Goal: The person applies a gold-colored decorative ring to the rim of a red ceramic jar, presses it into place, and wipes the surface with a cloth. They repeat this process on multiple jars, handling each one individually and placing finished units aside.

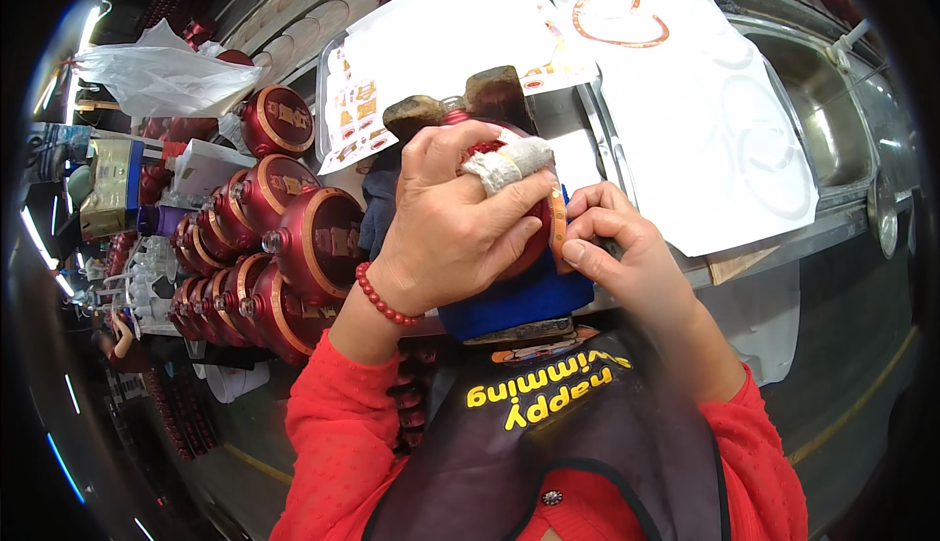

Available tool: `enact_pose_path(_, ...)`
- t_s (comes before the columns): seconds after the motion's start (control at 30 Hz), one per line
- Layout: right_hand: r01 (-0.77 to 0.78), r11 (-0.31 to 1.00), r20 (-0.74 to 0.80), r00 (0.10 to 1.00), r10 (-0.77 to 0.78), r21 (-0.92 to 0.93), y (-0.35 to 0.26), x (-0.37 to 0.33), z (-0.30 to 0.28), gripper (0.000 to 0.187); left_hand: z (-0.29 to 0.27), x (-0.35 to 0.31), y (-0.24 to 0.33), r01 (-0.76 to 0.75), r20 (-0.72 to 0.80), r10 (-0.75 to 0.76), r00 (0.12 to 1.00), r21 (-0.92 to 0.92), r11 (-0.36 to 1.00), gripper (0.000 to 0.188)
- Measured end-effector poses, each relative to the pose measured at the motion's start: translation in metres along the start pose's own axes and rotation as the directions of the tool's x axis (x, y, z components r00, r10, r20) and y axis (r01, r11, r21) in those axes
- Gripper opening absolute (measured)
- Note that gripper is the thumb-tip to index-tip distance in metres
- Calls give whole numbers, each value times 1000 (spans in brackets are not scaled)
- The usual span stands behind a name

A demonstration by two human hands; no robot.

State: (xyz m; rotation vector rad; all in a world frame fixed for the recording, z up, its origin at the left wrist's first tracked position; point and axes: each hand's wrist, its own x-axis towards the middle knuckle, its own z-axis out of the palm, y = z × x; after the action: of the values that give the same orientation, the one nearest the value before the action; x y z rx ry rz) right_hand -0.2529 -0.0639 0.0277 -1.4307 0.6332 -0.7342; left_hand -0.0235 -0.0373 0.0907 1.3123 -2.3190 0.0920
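A dark red, rounded bottle (pixel 530 249) lies in front of me on a stand with a blue cloth (pixel 519 298) and two worn, dark pads (pixel 501 93) at its far side. Most of the bottle is hidden under my hands. My left hand (pixel 441 223) is over it, fingers bent around a bunched white cloth (pixel 517 161); whether the cloth is wrapped on a finger or only gripped, I cannot tell. Between thumb and fingers, my right hand (pixel 619 239) pinches the edge of a curved orange-gold decal strip (pixel 558 225) that lies against the bottle's right side.
Finished-looking red bottles (pixel 328 242) with orange rings are stacked at left. Behind the stand lies a white sheet (pixel 441 27) of small decals. Curved orange strips (pixel 612 17) rest on a white board (pixel 705 140) at right, beside a metal sink (pixel 818 100).
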Motion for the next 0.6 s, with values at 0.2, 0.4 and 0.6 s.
enact_pose_path(0.2, -89, 986, -22, 996, 86, -144, -7, -2, -14, 9, 0, -12, 25, -16, 53, 20, 998, -74, 997, 33)
enact_pose_path(0.4, 325, 693, 1, 906, -424, -643, -12, 18, -20, 48, 15, -35, 60, 129, -87, -133, 987, -52, 990, 28)
enact_pose_path(0.6, 366, 523, 105, 880, -462, -770, -8, 21, -11, 58, 52, -32, 82, 435, -245, -393, 887, 155, 887, 54)
